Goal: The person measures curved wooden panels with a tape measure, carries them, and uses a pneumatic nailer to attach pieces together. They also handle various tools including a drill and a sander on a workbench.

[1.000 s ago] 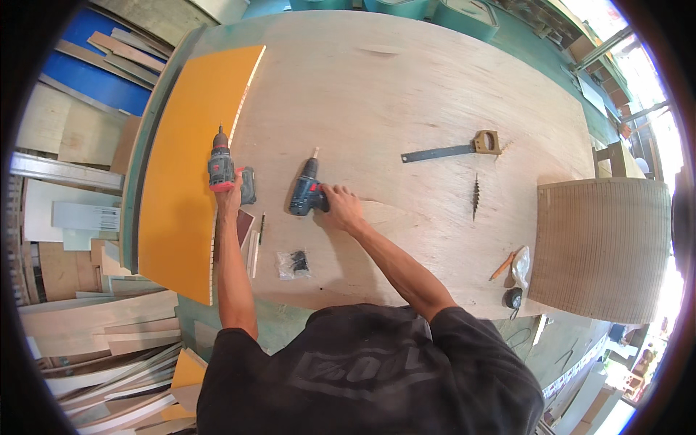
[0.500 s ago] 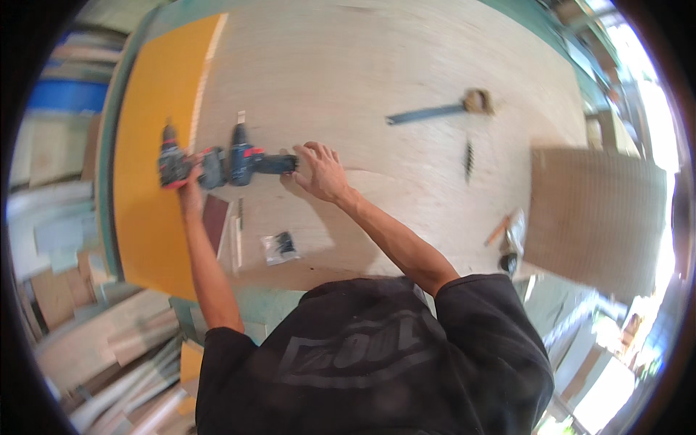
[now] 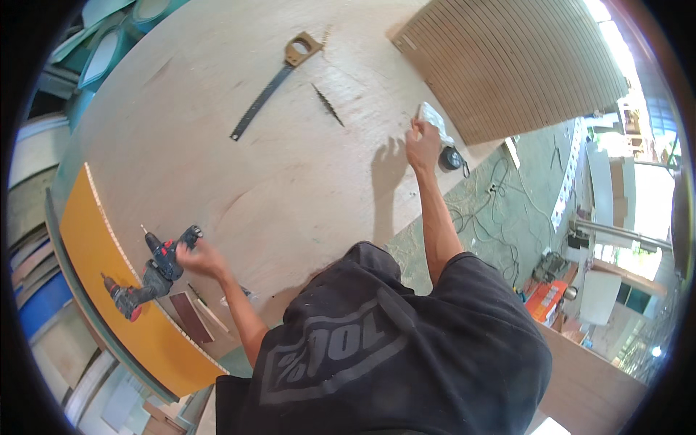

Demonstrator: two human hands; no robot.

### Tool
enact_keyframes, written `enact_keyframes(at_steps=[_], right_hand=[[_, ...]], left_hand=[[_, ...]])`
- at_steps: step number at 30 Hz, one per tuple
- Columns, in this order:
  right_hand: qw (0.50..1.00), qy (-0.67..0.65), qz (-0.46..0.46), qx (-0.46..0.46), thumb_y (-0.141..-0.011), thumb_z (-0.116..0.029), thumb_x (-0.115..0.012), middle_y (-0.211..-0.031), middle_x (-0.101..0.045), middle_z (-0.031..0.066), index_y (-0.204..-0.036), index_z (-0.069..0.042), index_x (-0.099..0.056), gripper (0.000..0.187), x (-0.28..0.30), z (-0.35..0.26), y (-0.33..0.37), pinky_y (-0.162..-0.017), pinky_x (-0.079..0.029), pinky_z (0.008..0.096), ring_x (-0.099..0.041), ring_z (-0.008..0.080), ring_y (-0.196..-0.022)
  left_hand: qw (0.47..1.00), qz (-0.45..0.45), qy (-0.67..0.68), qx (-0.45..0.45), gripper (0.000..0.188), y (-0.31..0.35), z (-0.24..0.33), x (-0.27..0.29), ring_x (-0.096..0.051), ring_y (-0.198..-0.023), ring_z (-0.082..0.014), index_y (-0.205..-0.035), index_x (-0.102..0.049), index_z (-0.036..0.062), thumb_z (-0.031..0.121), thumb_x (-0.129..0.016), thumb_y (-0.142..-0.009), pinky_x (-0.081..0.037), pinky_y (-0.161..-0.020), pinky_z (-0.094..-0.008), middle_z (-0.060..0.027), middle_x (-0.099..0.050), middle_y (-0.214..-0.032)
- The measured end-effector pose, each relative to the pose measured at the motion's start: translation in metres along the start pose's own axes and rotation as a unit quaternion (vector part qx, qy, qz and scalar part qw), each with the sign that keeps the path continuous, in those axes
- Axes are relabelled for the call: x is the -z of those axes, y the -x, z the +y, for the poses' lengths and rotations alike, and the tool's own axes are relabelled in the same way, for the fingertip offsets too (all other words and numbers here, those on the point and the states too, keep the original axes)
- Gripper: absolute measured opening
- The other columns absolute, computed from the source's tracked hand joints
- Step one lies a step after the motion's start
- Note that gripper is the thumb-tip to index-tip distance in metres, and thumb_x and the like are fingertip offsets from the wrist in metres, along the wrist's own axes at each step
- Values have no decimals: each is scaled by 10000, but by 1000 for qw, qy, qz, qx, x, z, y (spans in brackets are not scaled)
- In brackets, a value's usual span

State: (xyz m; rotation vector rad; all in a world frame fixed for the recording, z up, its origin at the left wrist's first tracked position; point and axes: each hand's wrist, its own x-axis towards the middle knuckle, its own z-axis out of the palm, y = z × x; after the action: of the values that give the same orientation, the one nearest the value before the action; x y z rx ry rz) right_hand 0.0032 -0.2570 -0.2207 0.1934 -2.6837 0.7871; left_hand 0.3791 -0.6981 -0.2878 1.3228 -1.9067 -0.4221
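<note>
My left hand is beside the battery end of a cordless driver; motion blurs its fingers. Against that driver lies a second cordless drill, partly over the yellow board. My right hand is far to the right, fingertips pinched together next to a clear plastic bag. What those fingers hold, if anything, is too small to make out. Just right of this hand sits a black tape measure. A handsaw with a tan handle and a dark spiral drill bit lie farther back.
A ribbed brown panel rests at the table's far right. A dark red strip and thin sticks lie near my left forearm. Cables and an orange box are on the floor to the right.
My view has turned to the right. My left hand has left the drill and is now by the driver's battery; my right hand has moved from that driver across to the plastic bag.
</note>
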Motion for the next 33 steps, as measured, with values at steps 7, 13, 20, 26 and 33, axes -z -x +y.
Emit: enact_keyframes(at_steps=[7,13,20,26,33], right_hand=[[943,24,28,-330,-786,-150,-672,-1049,-609,160,-1030,-37,-611,276,79,85,86,-891,-462,442,-578,355,-994],[990,75,21,-119,-748,-265,-753,-1310,-532,197,-1360,-88,-495,687,73,126,51,-1068,-387,466,-476,382,-1258],[952,119,-89,-269,-714,-366,-786,-1247,-574,206,-1314,-89,-545,703,47,103,30,-968,-460,492,-538,385,-1168],[951,132,-208,-188,-699,-466,-792,-1134,-618,255,-1170,3,-593,694,50,59,85,-896,-481,503,-602,426,-1058],[898,45,-439,-1,-711,-466,-797,-1086,-615,240,-1075,12,-566,644,40,-31,113,-851,-489,483,-608,417,-999]], left_hand=[[921,-322,143,-166,241,22,222,-90,-632,-976,-314,-1087,-621,-1,75,-616,-858,-503,-864,-409,-169,-644,-1028],[783,-530,161,-282,211,132,346,-140,-650,-955,-335,-1047,-668,22,140,-616,-880,-514,-842,-408,-180,-677,-1015],[749,-569,99,-324,666,276,435,-195,-595,-1083,-368,-1451,-348,4,236,-637,-898,-493,-931,-455,-211,-595,-1197],[727,-507,-117,-448,458,255,387,-157,-667,-892,-228,-1286,-524,32,88,-600,-838,-547,-734,-346,-115,-663,-941],[872,-472,-18,-131,559,152,214,1,-629,-888,-332,-1354,-512,195,80,-605,-815,-508,-782,-451,-131,-635,-963]])
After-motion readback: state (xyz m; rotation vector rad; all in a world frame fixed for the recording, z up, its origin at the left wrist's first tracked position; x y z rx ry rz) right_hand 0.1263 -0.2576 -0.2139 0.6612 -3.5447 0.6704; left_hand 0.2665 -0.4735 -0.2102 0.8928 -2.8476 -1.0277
